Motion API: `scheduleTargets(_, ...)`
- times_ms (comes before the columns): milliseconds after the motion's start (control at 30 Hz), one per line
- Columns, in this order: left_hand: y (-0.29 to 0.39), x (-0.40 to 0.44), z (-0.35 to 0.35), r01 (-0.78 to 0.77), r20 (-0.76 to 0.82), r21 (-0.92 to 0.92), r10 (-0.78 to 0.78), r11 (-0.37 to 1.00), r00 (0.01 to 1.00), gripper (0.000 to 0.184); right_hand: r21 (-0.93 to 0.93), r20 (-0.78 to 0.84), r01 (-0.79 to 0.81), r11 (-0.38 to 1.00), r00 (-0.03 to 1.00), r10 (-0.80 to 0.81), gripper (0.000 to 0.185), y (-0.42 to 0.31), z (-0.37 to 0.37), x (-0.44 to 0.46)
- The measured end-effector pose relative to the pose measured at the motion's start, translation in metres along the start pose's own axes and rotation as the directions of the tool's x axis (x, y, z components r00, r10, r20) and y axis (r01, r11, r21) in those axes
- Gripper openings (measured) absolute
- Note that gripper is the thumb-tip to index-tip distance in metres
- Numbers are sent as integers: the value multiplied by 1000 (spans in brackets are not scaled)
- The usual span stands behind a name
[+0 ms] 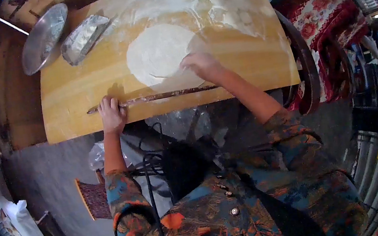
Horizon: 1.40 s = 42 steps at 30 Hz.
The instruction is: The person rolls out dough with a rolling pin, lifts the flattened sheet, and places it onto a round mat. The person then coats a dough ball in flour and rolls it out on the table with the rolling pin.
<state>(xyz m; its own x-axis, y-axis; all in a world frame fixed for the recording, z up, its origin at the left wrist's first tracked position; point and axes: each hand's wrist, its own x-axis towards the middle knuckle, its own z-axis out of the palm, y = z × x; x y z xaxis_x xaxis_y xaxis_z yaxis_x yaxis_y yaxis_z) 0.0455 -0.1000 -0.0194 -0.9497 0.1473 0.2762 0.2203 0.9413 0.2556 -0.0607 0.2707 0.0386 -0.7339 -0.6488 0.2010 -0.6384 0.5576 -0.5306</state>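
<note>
A large round sheet of dough (156,53) lies flat on the floured wooden board (80,91). Near the board's front edge lies a long thin rolling pin (162,95), dark and dusted with flour. My left hand (112,113) is closed around its left end. At the lower right rim of the dough, my right hand (202,66) is slightly blurred, with its fingers pinched together at the edge. The pin's right end passes behind my right forearm and is hidden there.
At the board's back left stand a metal bowl (45,39) and an opened bag of flour (85,38). Several small dough rounds (205,3) lie at the back right. A red floral cloth (314,20) drapes over a chair on the right.
</note>
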Motion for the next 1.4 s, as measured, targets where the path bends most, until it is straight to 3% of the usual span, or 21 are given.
scheduleTargets(33,-1,4,1,-19,-12,-6,19,1000,1000,31,206,-199,-146,968,962,188,28,-7,-16,2)
scheduleTargets(100,0,3,1,-2,-9,-16,1,1000,1000,31,647,-391,-261,716,693,606,22,-23,-39,0)
scheduleTargets(167,-1,2,-1,16,32,-4,-15,1000,999,30,545,-618,25,838,687,382,19,-18,-21,6)
scheduleTargets(233,-6,3,-1,24,106,22,-26,999,994,30,371,-563,49,927,806,182,17,0,1,-7)
scheduleTargets(300,-8,10,-9,-11,146,34,6,999,989,30,98,-126,-69,993,989,81,17,30,17,-14)
scheduleTargets(367,3,10,-16,-40,154,86,27,995,988,26,276,-375,-202,940,878,299,18,2,-26,5)
scheduleTargets(400,7,9,-21,-51,155,80,38,995,987,24,382,-470,-252,889,776,422,19,-18,-48,13)
scheduleTargets(500,17,21,-33,-109,156,47,101,993,983,19,350,-723,-50,936,620,303,24,-37,-87,41)
scheduleTargets(600,41,35,-39,-174,137,-1,172,985,975,16,90,-383,-379,921,840,383,29,19,-45,49)
scheduleTargets(700,58,63,-37,-260,119,-31,262,965,958,12,128,-326,-250,960,903,278,36,23,-23,24)
scheduleTargets(767,76,71,-31,-242,108,-50,246,969,963,12,-52,8,42,998,999,-42,41,-5,-13,-2)
scheduleTargets(833,73,82,-17,-302,120,25,297,953,947,21,-174,-13,-85,981,996,84,41,-38,15,-39)
scheduleTargets(933,93,95,-8,-107,-183,247,155,963,971,36,-23,-34,-367,930,930,366,41,-26,40,-61)
scheduleTargets(1000,105,84,-2,209,-180,126,-185,970,966,46,-79,-80,-274,959,960,268,40,-28,40,-72)
scheduleTargets(1033,107,83,3,361,-174,69,-345,930,922,51,-112,-110,-225,968,971,213,40,-30,37,-70)
scheduleTargets(1067,106,80,8,506,-160,14,-497,863,853,56,-73,-121,-265,961,959,256,40,-36,38,-67)
scheduleTargets(1133,92,63,27,521,26,98,-525,848,850,60,7,-131,-347,938,929,345,41,-50,44,-59)
scheduleTargets(1200,109,58,27,578,158,114,-590,808,792,56,-70,-104,-300,951,951,292,46,-43,67,-55)
scheduleTargets(1333,120,62,30,572,205,60,-571,818,795,43,-115,65,-338,934,936,346,48,-52,60,-47)
scheduleTargets(1400,115,66,40,571,261,-11,-549,821,794,37,-83,20,-333,939,942,336,48,-48,65,-50)
